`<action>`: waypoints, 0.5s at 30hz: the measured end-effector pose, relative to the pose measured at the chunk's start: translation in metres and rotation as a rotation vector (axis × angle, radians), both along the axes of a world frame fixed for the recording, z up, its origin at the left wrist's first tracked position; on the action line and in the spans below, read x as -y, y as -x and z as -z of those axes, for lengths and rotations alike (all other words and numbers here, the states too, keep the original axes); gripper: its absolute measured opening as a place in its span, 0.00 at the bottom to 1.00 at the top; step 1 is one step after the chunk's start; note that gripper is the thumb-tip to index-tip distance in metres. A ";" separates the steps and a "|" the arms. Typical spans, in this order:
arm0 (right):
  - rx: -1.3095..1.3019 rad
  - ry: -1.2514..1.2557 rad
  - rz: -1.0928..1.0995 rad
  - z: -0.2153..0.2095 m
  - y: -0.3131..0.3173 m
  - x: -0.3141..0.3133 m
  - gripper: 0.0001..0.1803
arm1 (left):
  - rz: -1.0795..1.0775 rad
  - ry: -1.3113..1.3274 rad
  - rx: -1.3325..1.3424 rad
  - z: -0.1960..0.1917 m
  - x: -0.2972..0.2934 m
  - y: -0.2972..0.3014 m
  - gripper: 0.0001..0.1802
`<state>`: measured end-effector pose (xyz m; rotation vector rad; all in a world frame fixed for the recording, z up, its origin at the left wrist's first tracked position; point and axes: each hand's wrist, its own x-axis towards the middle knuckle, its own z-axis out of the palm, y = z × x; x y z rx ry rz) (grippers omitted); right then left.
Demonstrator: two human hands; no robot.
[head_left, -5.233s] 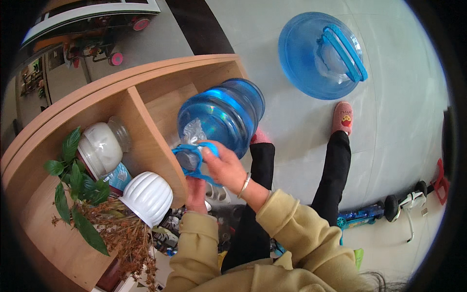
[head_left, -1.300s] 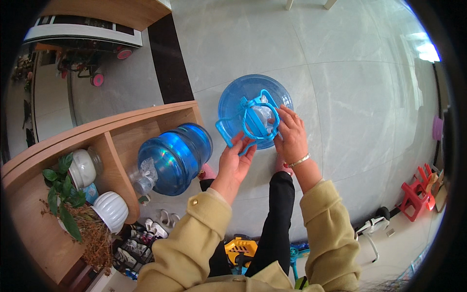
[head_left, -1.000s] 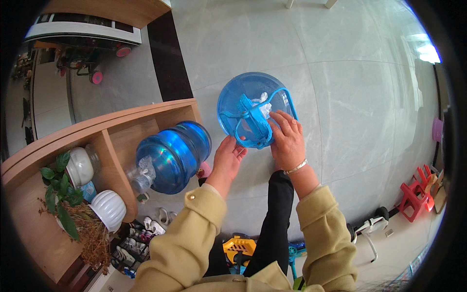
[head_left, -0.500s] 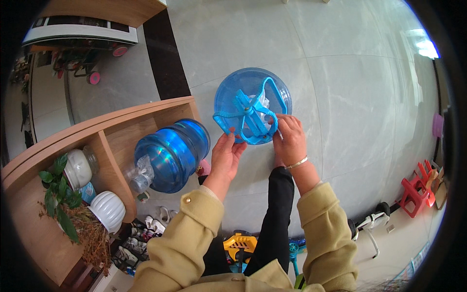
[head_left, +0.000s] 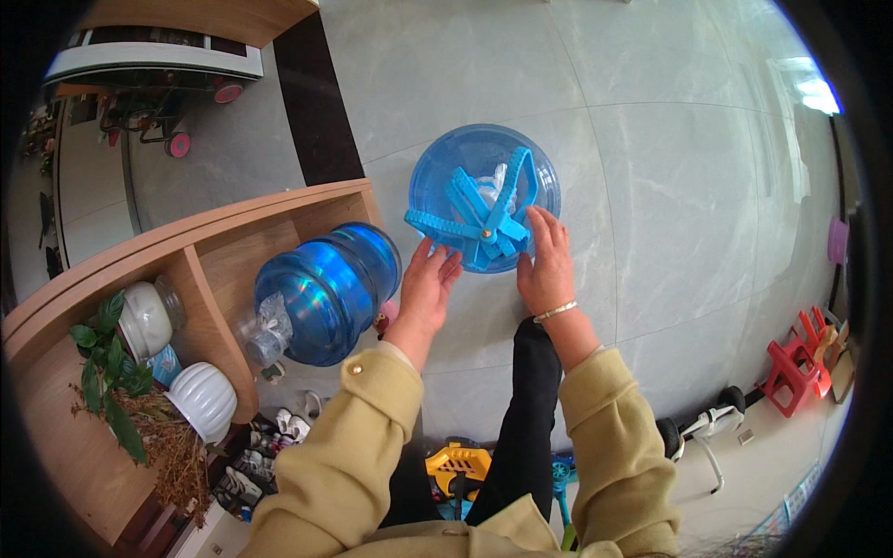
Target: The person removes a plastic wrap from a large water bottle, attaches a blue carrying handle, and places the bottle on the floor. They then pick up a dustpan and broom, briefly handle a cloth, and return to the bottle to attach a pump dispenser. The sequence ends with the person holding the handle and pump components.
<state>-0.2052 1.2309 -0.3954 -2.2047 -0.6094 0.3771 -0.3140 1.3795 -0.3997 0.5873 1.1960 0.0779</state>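
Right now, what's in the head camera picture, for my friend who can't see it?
A left hand and right hand flank a blue plastic handle over a blue water jug on grey floor; another jug is by a wooden shelf.

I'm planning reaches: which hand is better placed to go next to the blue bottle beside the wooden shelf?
Likely the left hand: it is nearer that blue bottle. The right hand is farther off, on the other side of the blue handle.
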 end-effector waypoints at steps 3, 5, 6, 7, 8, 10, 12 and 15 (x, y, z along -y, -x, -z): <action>-0.017 -0.030 0.143 -0.004 0.002 0.002 0.35 | -0.009 -0.033 -0.031 -0.006 0.007 0.004 0.26; 0.068 -0.030 0.244 -0.012 0.006 0.005 0.34 | -0.015 -0.081 -0.033 -0.014 0.007 0.015 0.25; 0.018 -0.075 0.322 -0.016 0.009 0.004 0.31 | -0.023 -0.096 -0.023 -0.021 0.007 0.025 0.24; 0.018 -0.141 0.385 -0.022 0.017 0.003 0.28 | -0.030 -0.115 -0.030 -0.029 0.004 0.038 0.24; 0.056 -0.209 0.394 -0.028 0.025 -0.001 0.26 | -0.049 -0.152 -0.032 -0.038 0.001 0.053 0.23; 0.067 -0.281 0.361 -0.042 0.052 -0.015 0.23 | -0.095 -0.280 -0.077 -0.055 -0.014 0.088 0.22; 0.037 -0.259 0.214 -0.054 0.085 -0.034 0.18 | -0.082 -0.515 -0.160 -0.071 -0.036 0.125 0.21; -0.369 -0.463 0.055 -0.059 0.148 -0.096 0.11 | -0.080 -0.819 -0.379 -0.086 -0.072 0.174 0.19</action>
